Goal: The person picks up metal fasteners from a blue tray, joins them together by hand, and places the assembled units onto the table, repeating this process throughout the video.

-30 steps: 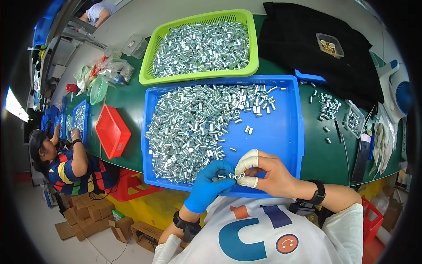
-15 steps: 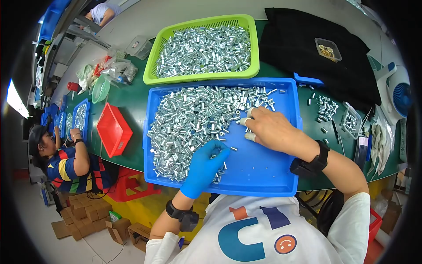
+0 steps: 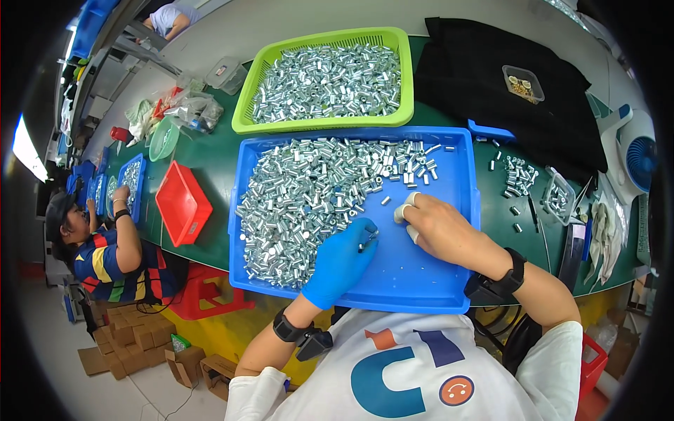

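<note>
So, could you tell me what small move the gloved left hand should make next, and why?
Probably lift the small metal sleeve pinched in the left hand toward the right hand. It hangs just above the blue tray, and the right hand's taped fingertips rest nearby with nothing visible in them.

Brown cardboard boxes (image 3: 130, 337) on floor

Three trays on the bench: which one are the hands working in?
The big blue tray, nearest the person. Both the gloved left hand and the right hand are over it.
</note>
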Available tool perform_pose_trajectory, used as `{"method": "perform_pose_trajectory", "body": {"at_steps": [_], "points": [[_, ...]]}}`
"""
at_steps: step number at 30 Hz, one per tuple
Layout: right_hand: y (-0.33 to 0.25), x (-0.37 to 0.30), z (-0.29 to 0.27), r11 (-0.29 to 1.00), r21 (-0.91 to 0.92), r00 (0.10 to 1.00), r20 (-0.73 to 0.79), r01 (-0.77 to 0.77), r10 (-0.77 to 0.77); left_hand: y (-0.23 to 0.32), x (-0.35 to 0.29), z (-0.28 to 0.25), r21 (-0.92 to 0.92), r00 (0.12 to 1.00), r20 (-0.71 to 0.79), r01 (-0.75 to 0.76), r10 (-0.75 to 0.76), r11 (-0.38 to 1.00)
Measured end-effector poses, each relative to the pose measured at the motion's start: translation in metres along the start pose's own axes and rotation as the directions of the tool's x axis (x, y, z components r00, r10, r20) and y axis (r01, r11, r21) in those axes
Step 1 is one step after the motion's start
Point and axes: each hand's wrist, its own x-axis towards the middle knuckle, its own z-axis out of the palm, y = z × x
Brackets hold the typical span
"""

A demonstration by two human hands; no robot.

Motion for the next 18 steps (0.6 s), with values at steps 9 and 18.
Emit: {"method": "perform_pose_trajectory", "body": {"at_steps": [9,18], "points": [[0.016,-0.002,-0.008,0.965,0.24,0.977,-0.155,-0.106,0.146,0.015,0.008,-0.021,-0.788,0.848,0.441,0.523,-0.294,0.327],[0.013,0.007,-0.017,0.998,0.065,0.996,-0.093,0.01,-0.004,-0.006,0.055,-0.009,-0.116,0.981,0.045,-0.183,0.189,0.976]]}}
